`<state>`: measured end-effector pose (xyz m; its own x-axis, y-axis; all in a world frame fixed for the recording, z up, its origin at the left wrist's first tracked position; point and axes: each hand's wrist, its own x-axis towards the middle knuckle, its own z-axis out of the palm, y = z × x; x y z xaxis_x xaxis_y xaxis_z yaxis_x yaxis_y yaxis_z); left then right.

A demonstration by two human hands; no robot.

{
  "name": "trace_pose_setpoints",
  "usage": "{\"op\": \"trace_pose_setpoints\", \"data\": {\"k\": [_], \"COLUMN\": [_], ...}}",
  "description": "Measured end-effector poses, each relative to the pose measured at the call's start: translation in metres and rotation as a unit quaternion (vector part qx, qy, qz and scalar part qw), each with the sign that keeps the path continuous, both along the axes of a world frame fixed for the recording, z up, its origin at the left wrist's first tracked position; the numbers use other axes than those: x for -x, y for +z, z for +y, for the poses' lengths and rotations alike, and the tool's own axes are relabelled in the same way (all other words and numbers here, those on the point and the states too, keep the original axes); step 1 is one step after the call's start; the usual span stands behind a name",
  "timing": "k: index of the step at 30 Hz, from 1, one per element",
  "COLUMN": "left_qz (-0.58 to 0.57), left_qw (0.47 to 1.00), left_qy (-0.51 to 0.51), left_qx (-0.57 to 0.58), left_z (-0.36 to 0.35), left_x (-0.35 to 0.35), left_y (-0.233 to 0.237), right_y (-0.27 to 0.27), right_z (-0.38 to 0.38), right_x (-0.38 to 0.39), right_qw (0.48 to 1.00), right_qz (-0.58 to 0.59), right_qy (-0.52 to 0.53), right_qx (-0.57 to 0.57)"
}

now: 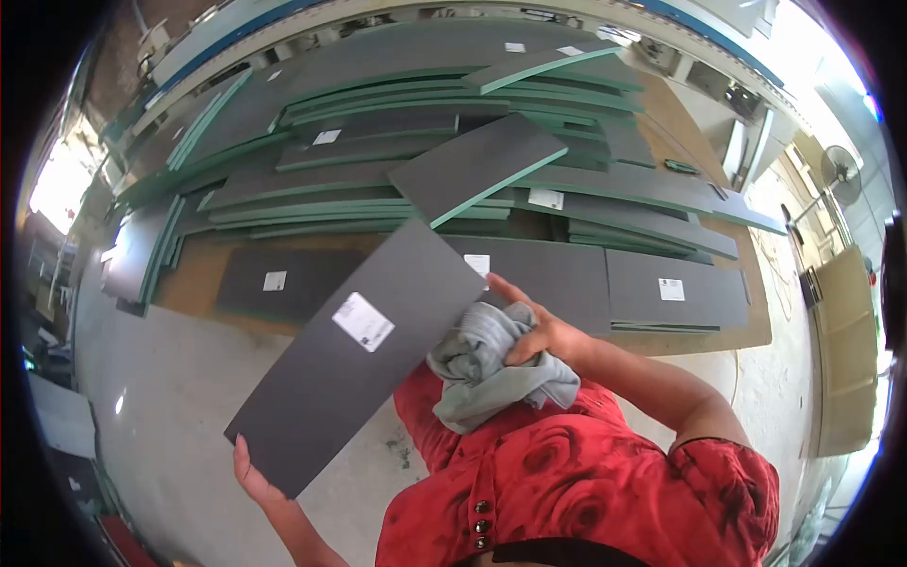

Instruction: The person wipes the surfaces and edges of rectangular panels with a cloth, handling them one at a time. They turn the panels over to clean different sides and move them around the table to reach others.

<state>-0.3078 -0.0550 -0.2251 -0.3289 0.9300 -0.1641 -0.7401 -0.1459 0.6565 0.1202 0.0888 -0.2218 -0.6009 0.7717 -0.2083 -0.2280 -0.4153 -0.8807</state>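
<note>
A dark grey rectangular panel (pixel 378 302) with a white label (pixel 363 322) is held up at a slant in front of the body. My left hand (pixel 255 475) grips its lower left corner, fingertips over the edge. At the panel's upper right end, my right hand (pixel 534 326) holds a bunched grey-green cloth (pixel 482 364), with its index finger reaching to the panel's corner. Part of the right hand is hidden by the cloth. Beyond the held panel, another dark panel with a green edge (pixel 482 168) lies across the stacks.
Stacks of dark, green-edged panels (pixel 378 203) cover much of a brown worktable (pixel 756 326). Labelled panels (pixel 675 288) lie along its near edge. A dark green tool (pixel 680 167) rests at the right. A fan (pixel 839 168) stands beyond the table's right side.
</note>
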Motion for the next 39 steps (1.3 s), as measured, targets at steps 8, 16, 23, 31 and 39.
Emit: {"op": "trace_pose_setpoints", "data": {"k": [8,16,23,31,39], "left_qz": [0.077,0.293,0.677,0.777,0.542], "left_qw": [0.974,0.923,0.718,0.621,0.83], "left_qy": [-0.2,-0.232,-0.138,-0.078,-0.089], "left_qx": [0.077,0.089,0.083,0.068,0.099], "left_z": [0.131,0.224,0.261,0.295,0.286], "left_x": [-0.047,-0.099,-0.116,-0.139,-0.099], "left_y": [-0.025,-0.051,-0.056,-0.051,-0.072], "right_y": [-0.014,-0.031,-0.043,-0.045,-0.035], "right_z": [-0.056,-0.082,-0.088,-0.081,-0.073], "right_x": [-0.077,-0.112,-0.112,-0.106,-0.109], "right_qw": [0.979,0.941,0.937,0.932,0.94], "right_qz": [0.074,0.135,0.141,0.124,0.026], "right_qy": [-0.178,-0.291,-0.3,-0.323,-0.338], "right_qx": [0.064,0.111,0.108,0.111,0.024]}}
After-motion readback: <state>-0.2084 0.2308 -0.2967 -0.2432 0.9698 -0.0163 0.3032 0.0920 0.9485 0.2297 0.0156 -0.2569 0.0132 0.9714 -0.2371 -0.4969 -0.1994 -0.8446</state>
